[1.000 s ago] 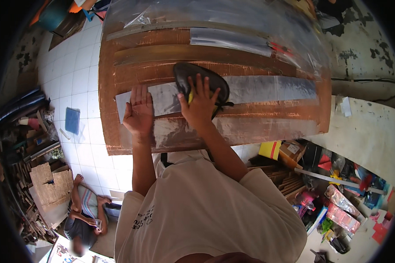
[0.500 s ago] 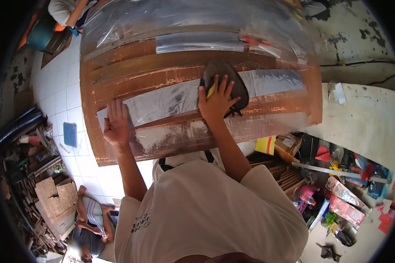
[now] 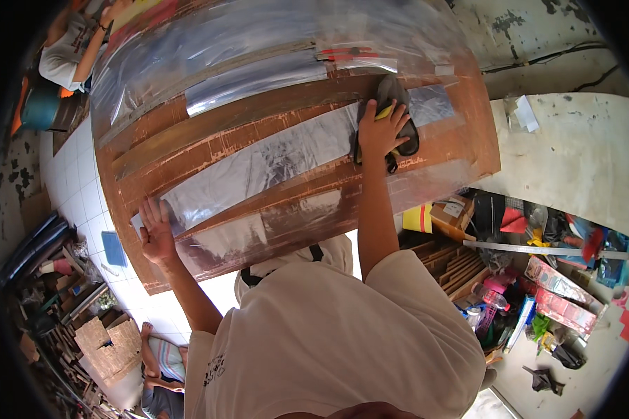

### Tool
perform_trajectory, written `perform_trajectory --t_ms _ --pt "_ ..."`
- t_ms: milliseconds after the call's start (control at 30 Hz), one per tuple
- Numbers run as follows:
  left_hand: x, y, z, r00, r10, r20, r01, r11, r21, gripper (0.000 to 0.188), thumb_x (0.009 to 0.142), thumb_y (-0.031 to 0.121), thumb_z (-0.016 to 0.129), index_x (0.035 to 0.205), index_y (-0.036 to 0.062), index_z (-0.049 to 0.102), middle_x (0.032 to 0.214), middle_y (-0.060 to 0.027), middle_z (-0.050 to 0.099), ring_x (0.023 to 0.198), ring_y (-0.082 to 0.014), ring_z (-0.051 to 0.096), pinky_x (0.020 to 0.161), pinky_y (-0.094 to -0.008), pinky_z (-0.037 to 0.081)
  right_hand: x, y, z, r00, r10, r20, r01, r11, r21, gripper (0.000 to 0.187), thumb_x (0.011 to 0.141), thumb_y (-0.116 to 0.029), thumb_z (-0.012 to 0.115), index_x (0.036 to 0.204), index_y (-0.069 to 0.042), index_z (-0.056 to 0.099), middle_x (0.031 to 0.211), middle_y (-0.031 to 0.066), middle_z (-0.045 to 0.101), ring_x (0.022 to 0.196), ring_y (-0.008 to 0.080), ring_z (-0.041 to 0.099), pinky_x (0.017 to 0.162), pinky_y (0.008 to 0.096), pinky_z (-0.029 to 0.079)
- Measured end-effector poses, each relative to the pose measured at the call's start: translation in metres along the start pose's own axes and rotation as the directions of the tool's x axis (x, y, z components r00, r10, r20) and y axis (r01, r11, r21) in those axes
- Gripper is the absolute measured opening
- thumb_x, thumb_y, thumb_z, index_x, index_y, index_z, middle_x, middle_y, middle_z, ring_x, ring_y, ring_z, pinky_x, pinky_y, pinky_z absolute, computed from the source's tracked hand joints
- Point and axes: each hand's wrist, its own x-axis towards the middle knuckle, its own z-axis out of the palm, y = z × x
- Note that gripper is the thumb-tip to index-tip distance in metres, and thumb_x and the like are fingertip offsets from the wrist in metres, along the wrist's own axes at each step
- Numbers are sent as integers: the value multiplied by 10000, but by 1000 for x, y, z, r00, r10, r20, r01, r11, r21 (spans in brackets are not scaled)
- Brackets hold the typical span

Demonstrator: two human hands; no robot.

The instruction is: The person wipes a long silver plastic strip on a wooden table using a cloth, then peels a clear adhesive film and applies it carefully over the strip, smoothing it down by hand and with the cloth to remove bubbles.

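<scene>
A long strip of clear, shiny plastic film (image 3: 258, 162) lies slantwise across a worn brown wooden board (image 3: 486, 157). At the strip's left end my left hand (image 3: 158, 234) rests flat with fingers stretched out, touching the film. My right hand (image 3: 381, 133) lies with spread fingers on top of a dark, rounded pad-like thing (image 3: 410, 140) near the strip's right part. Something yellow shows at the pad beside my fingers; its exact kind I cannot make out. Another film piece (image 3: 258, 230) covers the board's near edge.
Beyond lie a flat wooden bar (image 3: 251, 115), more plastic sheeting (image 3: 258, 42) and a red tool (image 3: 349, 54). Another person (image 3: 70, 52) is at the far left, and one sits lower left (image 3: 164, 363). Assorted clutter (image 3: 496, 293) fills the right side below a pale tabletop (image 3: 566, 150).
My right hand and the dark pad have shifted right along the film strip. My left hand stays at the strip's left end. The whole view has turned and shifted somewhat.
</scene>
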Motion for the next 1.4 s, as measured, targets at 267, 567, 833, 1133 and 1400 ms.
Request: perform_trajectory --t_ms 267,567,833,1133,1400 --pt "1 2 -1 998 -3 -62 -5 992 -123 573 1017 304 178 1523 37 141 1595 -142 140 1469 -355 124 1168 -627 18 100 52 -5 995 66 -78 -74 992 -102 771 920 -619 327 1501 -113 318 1586 118 217 1477 288 146 1146 603 97" --pt "3 8 -13 999 22 -31 -23 1000 -16 571 1031 322 162 1526 42 119 1601 -134 121 1474 -326 121 1179 -598 29 190 120 -26 975 127 -182 -147 984 -98 739 925 -562 371 1440 -34 409 1561 107 289 1463 269 209 1149 595 123" --pt "4 -3 1 997 44 -65 -47 997 -58 571 993 225 246 1528 55 141 1600 -125 138 1470 -343 128 1174 -614 22 235 198 -46 880 97 -464 -174 977 -126 499 870 -436 550 939 43 670 884 253 677 808 421 665 713 553 514" --pt "-10 -2 2 1000 1 30 -4 996 85 696 920 195 500 1507 6 175 1570 -192 200 1464 -356 153 1189 -574 78 143 94 -138 723 568 -393 55 520 853 528 926 -399 582 1124 90 555 985 219 656 754 356 672 644 497 575" --pt "-14 4 33 989 -128 -75 144 952 271 628 965 278 466 1461 -45 255 1521 -255 263 1429 -383 242 1151 -563 243 40 -83 -36 811 -183 555 -573 -60 818 260 932 -323 602 1089 -115 610 1018 33 658 908 198 632 805 363 520"
